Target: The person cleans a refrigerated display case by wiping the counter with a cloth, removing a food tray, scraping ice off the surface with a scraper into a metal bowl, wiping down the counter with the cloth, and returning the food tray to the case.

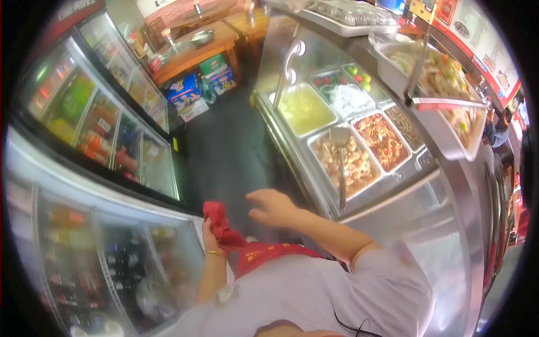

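A crumpled red cloth (219, 220) is gripped in my left hand (210, 237), in front of my red apron (269, 255) and beside the edge of a glass-door fridge. My right hand (272, 208) is held out over the dark floor with nothing in it, its fingers partly apart and slightly blurred. To its right is the steel food counter, where a spatula (341, 163) rests in a tray of pale chopped food (353, 181). Neither hand touches the counter.
Drink fridges (101, 112) line the left side. The food counter (393, 208) holds several trays, including one of yellow liquid (303, 109), behind a glass guard. Colourful boxes (185, 92) stand under a wooden table (196, 53). A raised tray (449, 78) sits at right; a person (498, 128) is beyond.
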Tool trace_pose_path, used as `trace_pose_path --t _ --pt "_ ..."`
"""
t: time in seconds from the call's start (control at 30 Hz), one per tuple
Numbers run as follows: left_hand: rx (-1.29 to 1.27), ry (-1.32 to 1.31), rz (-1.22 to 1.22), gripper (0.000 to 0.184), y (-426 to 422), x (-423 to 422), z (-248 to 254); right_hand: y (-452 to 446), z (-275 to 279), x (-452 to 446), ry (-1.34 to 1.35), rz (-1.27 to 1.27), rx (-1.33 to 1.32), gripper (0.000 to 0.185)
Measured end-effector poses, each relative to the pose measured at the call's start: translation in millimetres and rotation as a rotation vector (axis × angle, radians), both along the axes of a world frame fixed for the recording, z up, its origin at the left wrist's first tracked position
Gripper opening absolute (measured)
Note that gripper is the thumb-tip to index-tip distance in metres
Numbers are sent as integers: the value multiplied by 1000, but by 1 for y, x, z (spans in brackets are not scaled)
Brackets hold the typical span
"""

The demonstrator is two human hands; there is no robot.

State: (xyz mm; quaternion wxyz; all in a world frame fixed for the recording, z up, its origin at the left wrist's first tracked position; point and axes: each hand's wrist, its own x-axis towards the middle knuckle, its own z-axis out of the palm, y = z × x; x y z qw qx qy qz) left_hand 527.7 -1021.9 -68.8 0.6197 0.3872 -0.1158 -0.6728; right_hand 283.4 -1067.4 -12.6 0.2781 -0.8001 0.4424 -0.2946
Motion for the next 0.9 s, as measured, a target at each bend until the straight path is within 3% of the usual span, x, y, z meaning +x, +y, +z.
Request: trace_pose_path --t 0.23,0.3,0.37,0.47,0.5,0.6,0.73,0.83,0.87,0.9 --pt "13 29 -199 36 -166 17 -31 -202 43 -36 93 -383 -401 33" --pt "11 67 -276 37 -219 20 -31 -277 50 -33 347 -397 -454 27" --pt "66 145 -326 37 -258 15 -14 -346 56 -23 871 -348 -226 31" --pt "-1 152 -348 40 -309 22 -16 -433 -19 -53 1239 -286 -416 20" --pt "-4 107 -341 41 -324 22 -12 -448 -26 -55 1260 -299 -305 19" --pt "35 39 -351 43 -351 27 -8 -462 -42 -70 1321 -241 -42 20" --pt "81 67 -371 44 -369 36 -6 -437 -44 -75 1303 -201 12 33" --pt "41 75 -450 44 -377 50 -17 -385 -41 -83 1298 -253 -10 33" --pt "60 89 -463 44 -379 50 -17 -363 -32 -86 1244 -233 96 13" --pt "75 104 -468 44 -380 47 -16 -339 -41 -91 1273 -256 97 22"
